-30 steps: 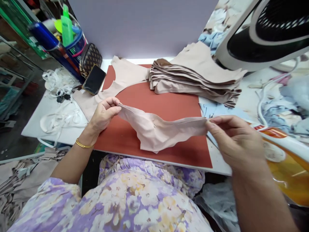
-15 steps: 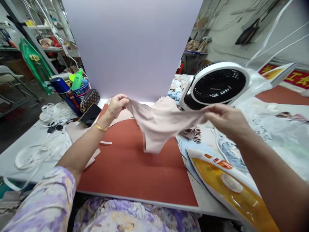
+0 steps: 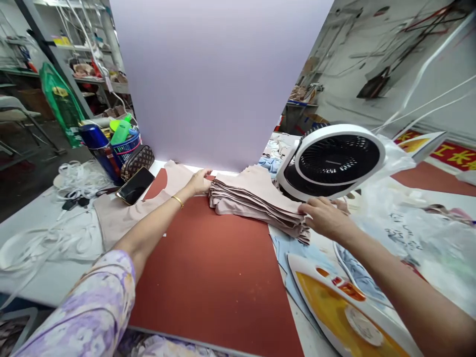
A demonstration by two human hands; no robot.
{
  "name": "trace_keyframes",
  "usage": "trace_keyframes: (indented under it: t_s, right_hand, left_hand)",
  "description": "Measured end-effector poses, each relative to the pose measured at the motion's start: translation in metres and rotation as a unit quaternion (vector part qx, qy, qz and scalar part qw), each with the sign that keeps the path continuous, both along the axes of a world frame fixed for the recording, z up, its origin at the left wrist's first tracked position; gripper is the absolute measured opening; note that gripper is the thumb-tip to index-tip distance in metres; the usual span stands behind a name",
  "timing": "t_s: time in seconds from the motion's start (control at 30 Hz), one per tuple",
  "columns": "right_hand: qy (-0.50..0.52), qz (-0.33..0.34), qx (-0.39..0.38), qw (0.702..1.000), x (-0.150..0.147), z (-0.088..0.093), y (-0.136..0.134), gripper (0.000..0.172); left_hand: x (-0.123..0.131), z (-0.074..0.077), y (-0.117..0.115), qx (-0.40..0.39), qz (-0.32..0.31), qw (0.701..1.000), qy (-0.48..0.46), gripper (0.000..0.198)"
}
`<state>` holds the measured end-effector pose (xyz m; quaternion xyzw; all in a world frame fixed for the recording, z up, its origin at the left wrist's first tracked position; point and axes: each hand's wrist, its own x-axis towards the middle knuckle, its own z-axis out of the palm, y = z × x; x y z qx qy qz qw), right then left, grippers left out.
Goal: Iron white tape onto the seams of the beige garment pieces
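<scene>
A stack of pale pink panties [image 3: 253, 196] lies at the far side of the red-brown board [image 3: 219, 267]. My left hand [image 3: 200, 183] is at the upper left corner of the top pair, its fingers closed at the fabric's edge. At the stack's right end, my right hand [image 3: 323, 214] pinches the edge of the same pair between thumb and fingers. The top pair lies flat over the layers beneath. More pale pink fabric pieces [image 3: 122, 218] are spread beside and beneath my left forearm.
A yellow and white iron [image 3: 342, 307] lies right of the board. Beyond stand a black and white fan [image 3: 338, 161] and a lilac panel [image 3: 219, 84]. To the left are a phone [image 3: 136, 186], a patterned pouch [image 3: 138, 161], a blue bottle [image 3: 100, 151] and white straps [image 3: 59, 233].
The panties, stretched in the air between both hands before, now lie on the stack. My hands have moved away from me and down with them. The view has shifted slightly.
</scene>
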<state>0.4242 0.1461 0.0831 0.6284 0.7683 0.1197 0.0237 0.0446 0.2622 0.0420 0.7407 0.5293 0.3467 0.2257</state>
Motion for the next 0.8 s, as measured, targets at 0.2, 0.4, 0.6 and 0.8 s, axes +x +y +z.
trace_keyframes:
  t_s: [0.2,0.4,0.6,0.8]
  right_hand:
    - [-0.011,0.013,0.015,1.000,0.012,-0.003,-0.043,0.049]
    - [0.035,0.178,0.073,0.981,-0.041,-0.022,-0.111,0.034]
    - [0.079,0.276,0.062,0.956,-0.101,-0.052,-0.139,0.029]
    - [0.125,0.309,0.045,0.942,-0.122,-0.075,-0.144,0.030]
  left_hand:
    - [-0.110,0.006,-0.083,-0.067,0.110,0.970,0.208,0.030]
    - [-0.189,-0.008,-0.153,-0.156,0.159,0.899,0.376,0.021]
    - [-0.194,-0.011,-0.156,-0.125,0.146,0.903,0.384,0.024]
    - [-0.209,-0.017,-0.162,-0.123,0.139,0.920,0.344,0.029]
